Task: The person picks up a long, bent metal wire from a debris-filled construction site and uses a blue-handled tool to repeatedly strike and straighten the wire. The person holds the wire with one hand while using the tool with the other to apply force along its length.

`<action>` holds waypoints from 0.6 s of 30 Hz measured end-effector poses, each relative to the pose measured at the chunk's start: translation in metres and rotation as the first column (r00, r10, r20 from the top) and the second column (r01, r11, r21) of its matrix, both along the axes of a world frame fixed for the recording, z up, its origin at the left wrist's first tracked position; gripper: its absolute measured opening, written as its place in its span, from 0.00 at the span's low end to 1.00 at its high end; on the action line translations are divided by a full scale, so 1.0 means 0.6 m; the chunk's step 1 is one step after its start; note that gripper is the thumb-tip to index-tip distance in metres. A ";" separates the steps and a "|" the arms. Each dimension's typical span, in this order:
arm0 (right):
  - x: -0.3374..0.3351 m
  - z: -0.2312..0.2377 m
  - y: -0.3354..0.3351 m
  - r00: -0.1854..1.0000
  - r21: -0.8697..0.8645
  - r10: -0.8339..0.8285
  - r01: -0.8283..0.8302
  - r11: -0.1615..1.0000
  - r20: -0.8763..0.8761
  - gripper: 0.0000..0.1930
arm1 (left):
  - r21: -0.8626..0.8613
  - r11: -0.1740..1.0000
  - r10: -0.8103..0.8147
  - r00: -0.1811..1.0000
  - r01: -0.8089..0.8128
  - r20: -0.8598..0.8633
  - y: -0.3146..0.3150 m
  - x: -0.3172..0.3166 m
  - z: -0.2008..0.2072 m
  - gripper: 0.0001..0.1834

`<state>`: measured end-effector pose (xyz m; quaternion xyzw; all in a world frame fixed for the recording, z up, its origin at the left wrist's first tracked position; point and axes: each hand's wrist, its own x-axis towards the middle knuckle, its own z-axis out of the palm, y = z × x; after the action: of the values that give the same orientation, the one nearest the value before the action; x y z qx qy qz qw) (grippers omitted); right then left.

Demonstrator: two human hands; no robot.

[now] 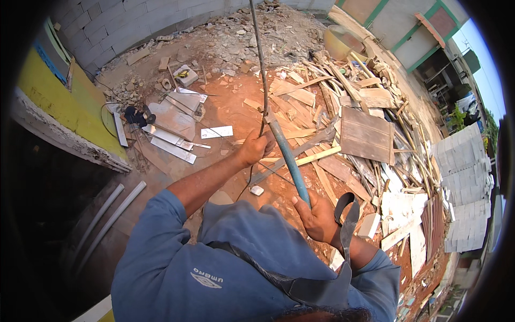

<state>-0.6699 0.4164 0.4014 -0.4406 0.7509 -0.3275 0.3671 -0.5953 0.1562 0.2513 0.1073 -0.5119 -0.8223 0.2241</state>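
My right hand (320, 219) is wrapped round the lower end of a blue pole (292, 163), which slants up and left in front of me. The pole's upper end is worn and brownish. My left hand (256, 148) is closed on a thin dark cable (260, 53) just left of the pole. The cable rises past the pole's top to the upper edge of the picture, and its lower part hangs below the left hand. Whether cable and pole are joined at the top, I cannot tell. A dark strap (348, 220) loops beside my right wrist.
A heap of scrap wood (365, 102) spreads on the right, with stacked pale sheets (466, 188) beyond. At left lie white strips (171, 150), a dark power tool (138, 115) and a tape measure (182, 73). Two white pipes (115, 214) lie near a yellow wall (70, 102). Rubble lines the block wall (129, 24).
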 end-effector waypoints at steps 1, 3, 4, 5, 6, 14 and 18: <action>0.004 -0.021 -0.001 1.000 -0.023 -0.010 0.009 1.000 -0.028 0.16 | 0.003 1.000 0.027 0.999 -0.027 0.035 0.000 0.003 0.003 0.14; 0.014 -0.053 -0.011 0.997 -0.084 -0.068 0.065 0.994 -0.036 0.15 | 0.009 0.998 0.056 0.996 -0.057 0.064 -0.002 0.009 0.009 0.14; 0.014 -0.078 -0.016 0.996 -0.091 -0.074 0.070 0.993 -0.041 0.15 | 0.011 0.997 0.078 0.994 -0.079 0.081 -0.004 0.014 0.010 0.14; 0.014 -0.104 -0.019 0.995 -0.102 -0.084 0.078 0.992 -0.052 0.15 | 0.032 0.995 0.088 0.994 -0.090 0.062 -0.006 0.011 0.009 0.14; 0.016 -0.119 -0.022 0.994 -0.112 -0.095 0.088 0.990 -0.062 0.14 | 0.053 0.994 0.097 0.994 -0.100 0.044 -0.007 0.006 0.003 0.15; 0.021 -0.117 -0.069 0.995 -0.232 -0.054 0.033 0.972 -0.087 0.16 | 0.081 0.991 0.097 0.990 -0.105 0.103 -0.046 0.001 0.001 0.18; -0.010 -0.011 -0.054 1.000 -0.091 0.015 -0.013 0.996 0.024 0.16 | 0.114 0.988 0.098 0.993 -0.105 0.059 -0.025 -0.012 0.021 0.25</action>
<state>-0.6758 0.3842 0.3947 -0.4581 0.7274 -0.3644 0.3582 -0.6026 0.1409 0.2637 0.1680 -0.4623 -0.8354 0.2453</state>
